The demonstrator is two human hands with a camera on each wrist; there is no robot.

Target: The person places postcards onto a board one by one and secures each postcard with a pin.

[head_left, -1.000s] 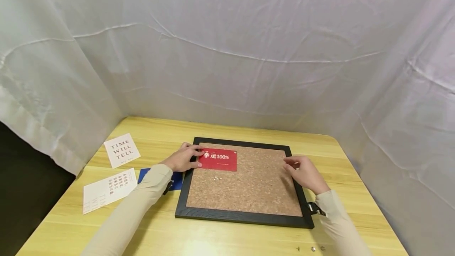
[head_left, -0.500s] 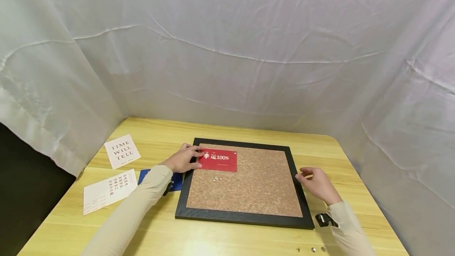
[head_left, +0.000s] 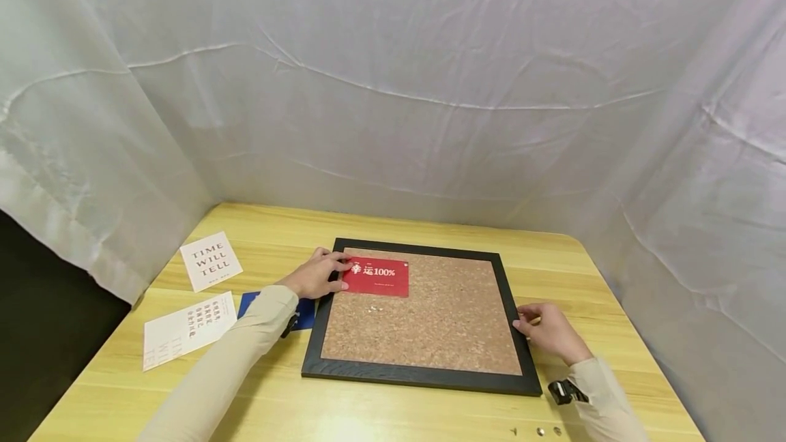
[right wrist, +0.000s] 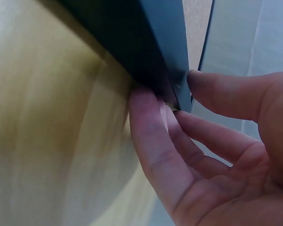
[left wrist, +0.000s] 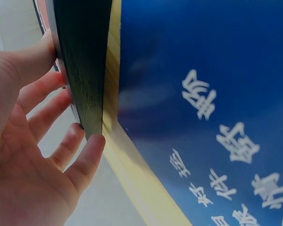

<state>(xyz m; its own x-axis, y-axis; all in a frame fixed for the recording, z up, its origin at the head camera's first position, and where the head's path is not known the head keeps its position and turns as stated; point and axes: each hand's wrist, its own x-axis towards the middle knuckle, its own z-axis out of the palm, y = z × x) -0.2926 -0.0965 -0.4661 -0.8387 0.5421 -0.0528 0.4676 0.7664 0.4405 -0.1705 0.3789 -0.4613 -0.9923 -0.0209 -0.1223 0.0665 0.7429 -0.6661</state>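
Note:
A cork board (head_left: 430,333) in a black frame lies on the table. On its upper left part sits a red card (head_left: 387,283) with white print, and a small pin (head_left: 405,264) shows at the card's upper right corner. My left hand (head_left: 314,275) reaches over the frame's left side, fingertips resting on the card's left end. The left wrist view has those fingers spread beside the black frame (left wrist: 82,61). At the board's right side, my right hand (head_left: 549,329) holds the frame edge, thumb at its face and fingers against its outer side (right wrist: 155,42).
A blue card (head_left: 305,314) lies partly behind the left forearm. Two white printed cards, one square (head_left: 211,261) and one longer (head_left: 190,329), lie at the left. Thumbtacks (head_left: 540,431) sit near the front right. Small shiny bits (head_left: 375,308) lie on the cork below the red card.
My right hand has moved from above the cork out to the right, then slightly nearer, and now holds the frame's right edge. The left hand and red card stay put.

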